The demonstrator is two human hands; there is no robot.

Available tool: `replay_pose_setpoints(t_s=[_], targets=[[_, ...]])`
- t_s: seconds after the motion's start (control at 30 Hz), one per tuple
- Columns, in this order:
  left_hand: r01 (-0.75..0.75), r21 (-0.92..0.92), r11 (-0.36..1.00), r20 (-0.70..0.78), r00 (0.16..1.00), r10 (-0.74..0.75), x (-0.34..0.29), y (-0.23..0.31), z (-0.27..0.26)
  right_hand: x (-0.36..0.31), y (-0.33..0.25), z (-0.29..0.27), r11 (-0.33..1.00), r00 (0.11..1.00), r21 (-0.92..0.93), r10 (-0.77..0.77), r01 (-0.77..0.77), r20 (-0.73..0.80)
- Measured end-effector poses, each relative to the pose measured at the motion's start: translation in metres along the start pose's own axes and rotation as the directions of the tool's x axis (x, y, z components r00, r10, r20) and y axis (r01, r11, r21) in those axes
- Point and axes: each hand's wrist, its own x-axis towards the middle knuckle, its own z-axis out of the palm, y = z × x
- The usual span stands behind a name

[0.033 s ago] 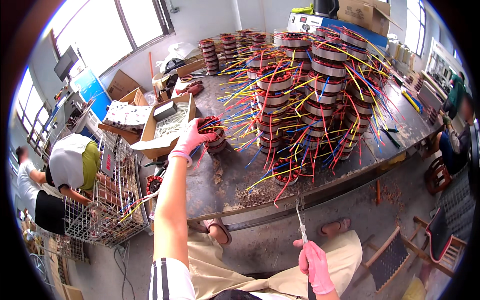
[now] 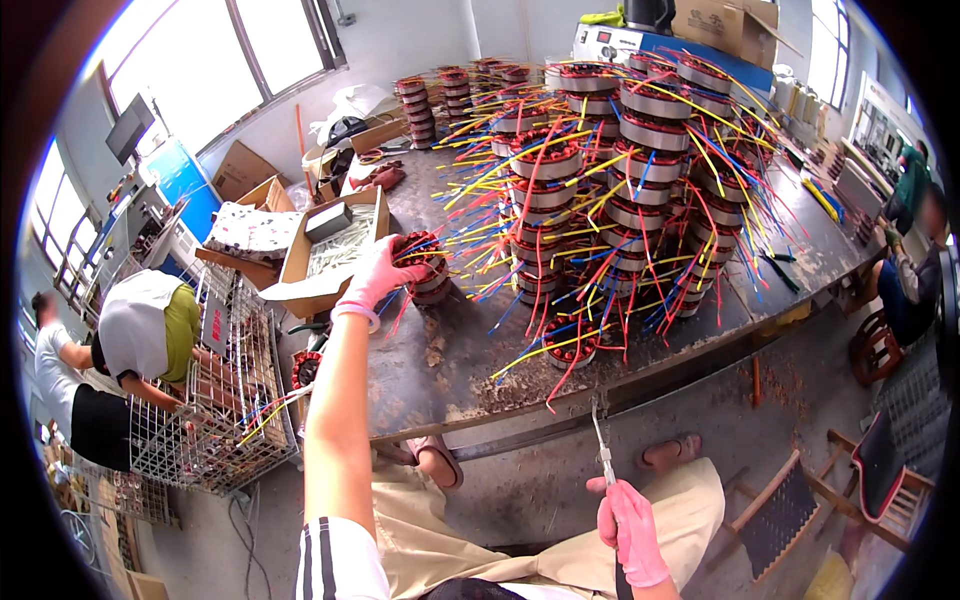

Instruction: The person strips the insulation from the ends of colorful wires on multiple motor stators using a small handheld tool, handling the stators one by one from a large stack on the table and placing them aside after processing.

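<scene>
My left hand [image 2: 375, 275], in a pink glove, reaches far out and grips a small stack of motor stators [image 2: 428, 268] with red windings and coloured wires, standing on the dark worn table [image 2: 440, 385]. My right hand [image 2: 630, 530], also gloved in pink, is low over my lap and holds a slim metal tool [image 2: 603, 450] pointing up toward the table's front edge. A single stator [image 2: 572, 345] lies near that edge. Behind it rise tall stacks of stators [image 2: 630, 170] bristling with yellow, red and blue leads.
An open cardboard box [image 2: 325, 250] sits left of my left hand. A wire basket cart [image 2: 210, 410] stands at the table's left end, with two people [image 2: 140, 340] bent beside it. Another person [image 2: 905, 270] sits at the right. A wooden chair [image 2: 790, 510] is at lower right.
</scene>
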Motion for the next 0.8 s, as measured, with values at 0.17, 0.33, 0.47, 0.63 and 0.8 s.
replay_pose_setpoints(t_s=[0.17, 0.33, 0.47, 0.63, 0.8], targets=[[-0.26, 0.139, 0.955, -0.436, 0.85, 0.295, -0.058, 0.036, 0.025, -0.002, 0.004, -0.011, 1.0, 1.0, 0.021, -0.012, 0.012, -0.019], [-0.566, 0.017, 0.824, -0.096, 0.82, 0.565, -0.142, 0.146, 0.106, -0.006, 0.002, -0.021, 0.999, 0.997, 0.018, -0.039, 0.04, -0.062], [-0.403, 0.245, 0.882, 0.001, 0.91, 0.415, -0.122, 0.181, 0.173, -0.009, 0.002, -0.018, 0.997, 0.996, 0.027, -0.065, 0.067, -0.062], [-0.227, 0.253, 0.94, 0.187, 0.965, 0.183, -0.097, 0.187, 0.18, -0.013, 0.005, -0.022, 0.997, 0.996, 0.038, -0.066, 0.068, -0.052], [-0.277, 0.142, 0.95, 0.211, 0.946, 0.244, -0.124, 0.165, 0.146, -0.015, 0.006, -0.023, 0.997, 0.995, -0.027, -0.071, 0.069, -0.073]])
